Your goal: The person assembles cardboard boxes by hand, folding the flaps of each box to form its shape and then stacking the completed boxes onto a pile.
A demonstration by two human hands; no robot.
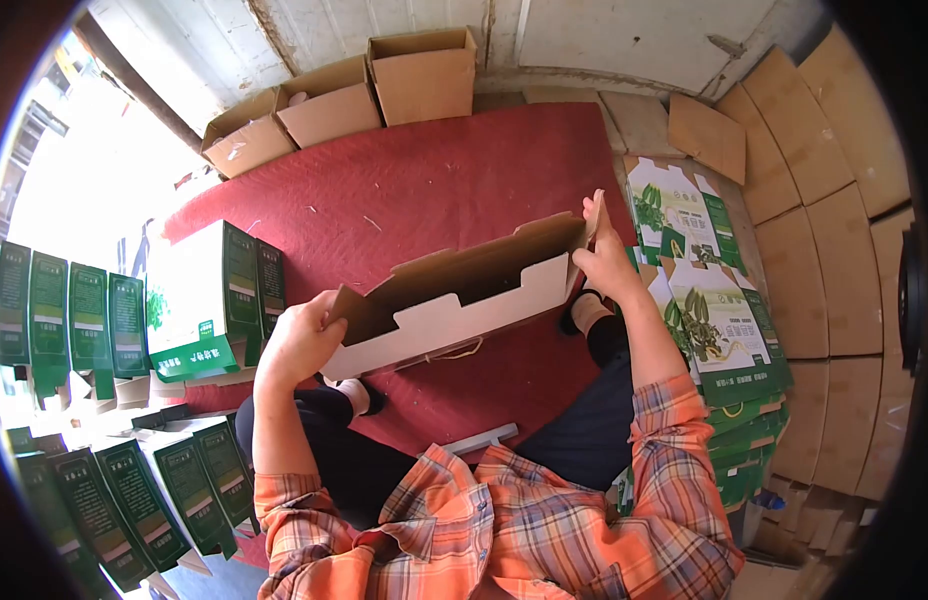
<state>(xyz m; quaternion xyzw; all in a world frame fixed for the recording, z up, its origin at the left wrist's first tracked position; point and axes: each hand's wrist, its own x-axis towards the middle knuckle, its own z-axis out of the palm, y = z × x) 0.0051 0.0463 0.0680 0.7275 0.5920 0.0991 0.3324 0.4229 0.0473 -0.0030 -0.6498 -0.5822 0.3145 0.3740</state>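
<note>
Between my hands is a white cardboard box (454, 327) with a brown inside, its top open and its notched flaps standing up. My left hand (302, 342) grips its left end, thumb over the edge at a raised end flap. At the other end, my right hand (608, 258) holds the right side, with fingers behind the upright end flap and the thumb on the inner side. A yellowish cord loop (454, 352) hangs at the box's near lower side. The box is held over the red carpet, above my legs; its bottom is hidden.
Folded green-and-white printed cartons (729, 330) lie stacked at my right. Several set-up green cartons (199, 290) stand in rows at my left. Open brown boxes (424, 85) line the far wall. Brown cartons (819, 270) are piled along the right over the red carpet's (524, 150) edge.
</note>
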